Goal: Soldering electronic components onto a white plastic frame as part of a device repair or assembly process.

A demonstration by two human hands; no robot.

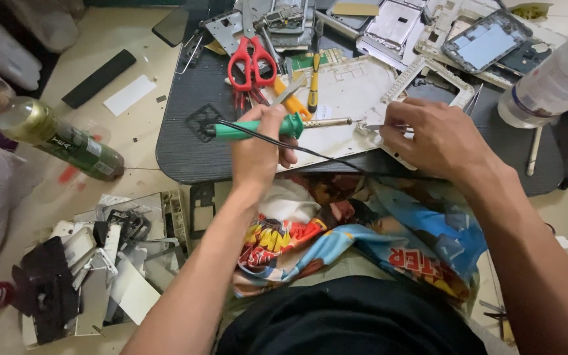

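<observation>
now left hand (258, 148) grip closed on soldering iron (277, 126); right hand (432, 138) pinching white frame (353, 98) at crowded board (185, 144) edge.

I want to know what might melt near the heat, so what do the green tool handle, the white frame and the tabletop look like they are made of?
The soldering iron in the left hand has a glossy green handle, probably plastic, and a dull metal shaft. The white frame under the right hand looks like matte moulded plastic, with ribs and cut-outs. The dark tabletop shows fine woodgrain lines, likely laminate.
</observation>
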